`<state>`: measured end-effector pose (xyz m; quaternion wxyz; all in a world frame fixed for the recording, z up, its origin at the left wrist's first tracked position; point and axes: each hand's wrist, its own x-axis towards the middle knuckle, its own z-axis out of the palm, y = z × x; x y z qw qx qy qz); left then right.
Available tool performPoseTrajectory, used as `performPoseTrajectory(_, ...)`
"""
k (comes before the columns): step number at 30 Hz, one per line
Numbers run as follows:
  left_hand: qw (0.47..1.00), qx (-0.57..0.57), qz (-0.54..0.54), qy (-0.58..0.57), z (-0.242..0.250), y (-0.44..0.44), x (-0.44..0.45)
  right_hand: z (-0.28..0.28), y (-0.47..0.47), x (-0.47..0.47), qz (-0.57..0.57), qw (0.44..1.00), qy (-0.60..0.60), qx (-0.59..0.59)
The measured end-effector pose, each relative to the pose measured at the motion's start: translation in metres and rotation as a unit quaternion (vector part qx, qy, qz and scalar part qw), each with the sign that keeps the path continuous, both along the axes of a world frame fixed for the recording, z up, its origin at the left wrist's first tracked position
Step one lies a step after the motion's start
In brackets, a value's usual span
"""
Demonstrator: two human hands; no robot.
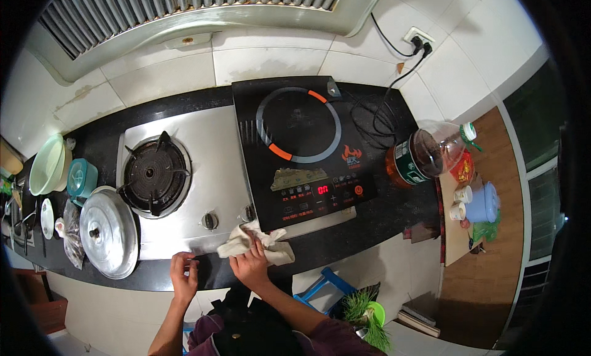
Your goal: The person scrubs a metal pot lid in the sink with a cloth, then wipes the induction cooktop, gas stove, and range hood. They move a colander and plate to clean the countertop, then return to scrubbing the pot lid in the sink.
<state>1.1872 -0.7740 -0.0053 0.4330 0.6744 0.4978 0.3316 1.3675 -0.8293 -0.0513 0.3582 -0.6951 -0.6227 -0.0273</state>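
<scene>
My right hand [251,266] grips a crumpled off-white cloth [277,252], pressed down at the front edge of the stainless steel gas stove [203,157]. The cloth touches the near left corner of a black induction cooker [295,125], whose red display is lit. A burner knob [209,221] sits just beyond the cloth, with another partly hidden by the cooker. Loosely curled over the counter's front edge, my left hand [183,273] holds nothing that I can see. The gas burner [152,176] at the left has a black pan support.
A metal lid [108,233], a bagged item [71,240], a teal container [82,176] and pale green bowls [48,166] crowd the left counter [99,139]. A large bottle of reddish-brown liquid [425,155] leans at the right, near a coiled power cord [374,120]. A blue stool [325,286] stands below.
</scene>
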Motion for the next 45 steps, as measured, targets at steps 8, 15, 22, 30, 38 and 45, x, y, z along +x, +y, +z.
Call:
performPoseTrajectory(8,0.998,0.024,-0.058,0.009,0.013,0.011,0.019,0.009,-0.065,0.186,-0.166,0.98,-0.069,-0.09)
performPoseTrajectory(15,0.999,-0.034,0.02,0.008,0.002,-0.006,-0.02,-0.009,-0.079,0.223,-0.287,0.936,-0.078,-0.186)
performPoseTrajectory(22,0.997,-0.032,0.071,0.011,-0.003,-0.017,-0.031,-0.006,-0.034,0.022,0.054,0.983,0.009,-0.175)
performPoseTrajectory(30,0.993,0.082,0.043,0.072,0.009,-0.021,-0.017,0.01,-0.004,-0.022,0.188,0.965,0.021,-0.181)
performPoseTrajectory(38,0.983,0.136,-0.059,0.109,0.002,-0.041,0.013,0.012,0.017,0.012,0.125,0.982,-0.063,-0.127)
performPoseTrajectory(45,0.978,0.15,-0.102,0.104,-0.003,-0.031,0.041,0.011,0.036,0.008,0.139,0.984,0.062,-0.088)
